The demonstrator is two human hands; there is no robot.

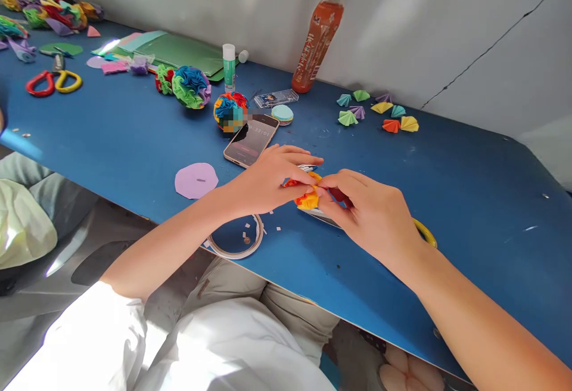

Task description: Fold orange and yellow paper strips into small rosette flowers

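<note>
Both hands meet over the blue table (134, 140): left hand (263, 179) and right hand (370, 215) pinch an orange-yellow paper wad (308, 199) between fingertips. Behind, near the wall, the capped bottle (319, 36) stands nearly full of reddish drink.

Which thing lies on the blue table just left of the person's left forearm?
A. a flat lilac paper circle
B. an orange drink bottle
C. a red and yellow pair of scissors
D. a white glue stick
A: the flat lilac paper circle lies on the blue table beside the left forearm, whose left hand holds the orange and yellow folded paper piece.
</note>
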